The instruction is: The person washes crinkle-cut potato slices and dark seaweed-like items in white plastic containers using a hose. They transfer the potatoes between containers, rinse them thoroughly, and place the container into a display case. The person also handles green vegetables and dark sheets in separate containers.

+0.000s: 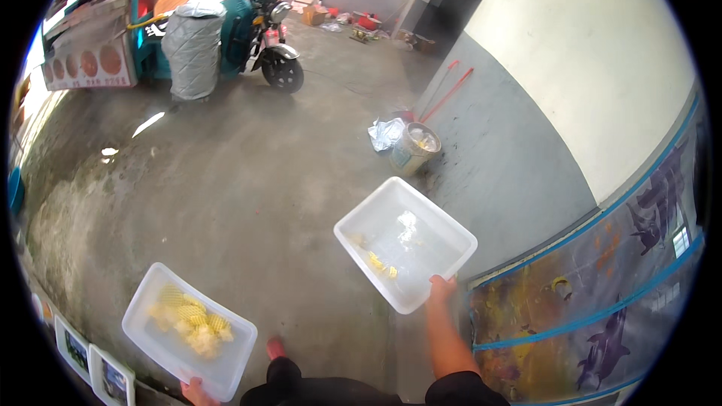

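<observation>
My left hand (197, 392) grips the near edge of a white plastic tub (143, 316) at the lower left; yellow cut pieces (192, 321) lie piled inside it. My right hand (441, 287) holds the near corner of a second white plastic tub (353, 222), tilted over the concrete floor. That tub holds only a few yellow scraps (380, 264) and some water or clear film. Both tubs hang in the air above the floor, apart from each other. My foot in a red shoe (276, 346) shows between them.
A dirty metal bucket (414, 146) and crumpled foil (385, 134) stand by the grey wall, with red-handled tools (445, 95) leaning there. A teal motor tricycle (256, 34) with a covered bundle (193, 45) is parked at the back. A painted panel (602, 293) is at right.
</observation>
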Demonstrator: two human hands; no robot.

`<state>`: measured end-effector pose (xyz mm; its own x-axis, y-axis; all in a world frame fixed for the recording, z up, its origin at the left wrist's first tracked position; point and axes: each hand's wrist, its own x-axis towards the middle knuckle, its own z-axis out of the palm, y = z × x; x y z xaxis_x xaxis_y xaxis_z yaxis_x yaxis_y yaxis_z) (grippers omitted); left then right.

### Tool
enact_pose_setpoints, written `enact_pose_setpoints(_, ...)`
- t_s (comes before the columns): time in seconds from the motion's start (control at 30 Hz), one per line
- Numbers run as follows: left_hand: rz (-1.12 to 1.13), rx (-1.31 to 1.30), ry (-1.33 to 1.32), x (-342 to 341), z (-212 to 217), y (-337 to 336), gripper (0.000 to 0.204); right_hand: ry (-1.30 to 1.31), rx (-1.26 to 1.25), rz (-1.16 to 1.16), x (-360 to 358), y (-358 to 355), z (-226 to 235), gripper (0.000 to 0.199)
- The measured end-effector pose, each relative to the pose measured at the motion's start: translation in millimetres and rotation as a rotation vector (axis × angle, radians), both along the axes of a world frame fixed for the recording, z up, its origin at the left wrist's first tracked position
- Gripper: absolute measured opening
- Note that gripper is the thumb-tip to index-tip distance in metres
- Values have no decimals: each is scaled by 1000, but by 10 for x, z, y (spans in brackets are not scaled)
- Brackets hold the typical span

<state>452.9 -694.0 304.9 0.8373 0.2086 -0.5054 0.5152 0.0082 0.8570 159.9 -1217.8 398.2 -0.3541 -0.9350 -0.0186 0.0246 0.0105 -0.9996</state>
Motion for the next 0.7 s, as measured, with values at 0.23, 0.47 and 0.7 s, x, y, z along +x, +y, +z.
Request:
enact_pose_setpoints(0.23, -355, 68, 88, 974, 434, -1999, 38, -111, -12, -294, -187, -1076, -12, 52)
enact_pose_setpoints(0.47, -479, -29, 18, 1444, 522, -3980, 35, -296, 226, -401, -236, -2237, 26, 39)
enact_pose_setpoints(0.7, -768, 125, 16, 1624, 478, -5586, 31, -267, 360, -331, -195, -3936, -302, 29)
